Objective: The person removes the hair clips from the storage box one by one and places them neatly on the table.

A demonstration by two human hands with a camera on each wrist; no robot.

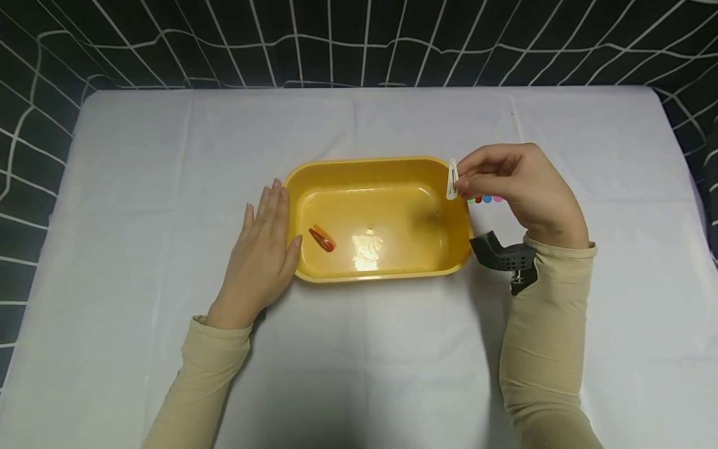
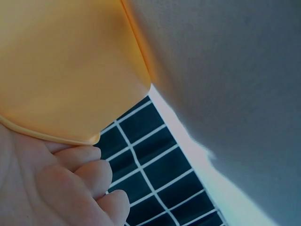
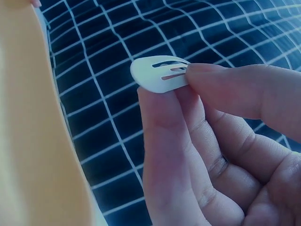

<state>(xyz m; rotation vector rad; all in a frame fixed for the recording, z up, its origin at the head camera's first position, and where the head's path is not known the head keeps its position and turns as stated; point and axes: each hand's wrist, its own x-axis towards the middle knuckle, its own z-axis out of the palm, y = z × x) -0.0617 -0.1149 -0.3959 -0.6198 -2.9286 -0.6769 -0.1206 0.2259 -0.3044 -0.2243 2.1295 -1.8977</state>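
A white snap hair clip (image 1: 452, 179) is pinched between the thumb and fingers of my right hand (image 1: 518, 187), above the right end of a yellow tray (image 1: 381, 277). The right wrist view shows the same clip (image 3: 160, 75) at the fingertips, its slots visible. My left hand (image 1: 260, 259) lies against the tray's left end with straight fingers, the thumb at the rim. In the left wrist view its fingers (image 2: 94, 174) touch the rim. Inside the tray, near its left end, an orange and a reddish-brown hair clip (image 1: 322, 239) lie together.
Just right of the tray, small coloured things (image 1: 487, 199) in green, red, blue and pink peek out, partly hidden by the right hand. A white cloth (image 1: 140, 218) covers the table. Dark fabric with white grid lines (image 1: 348, 43) surrounds its far edge and sides.
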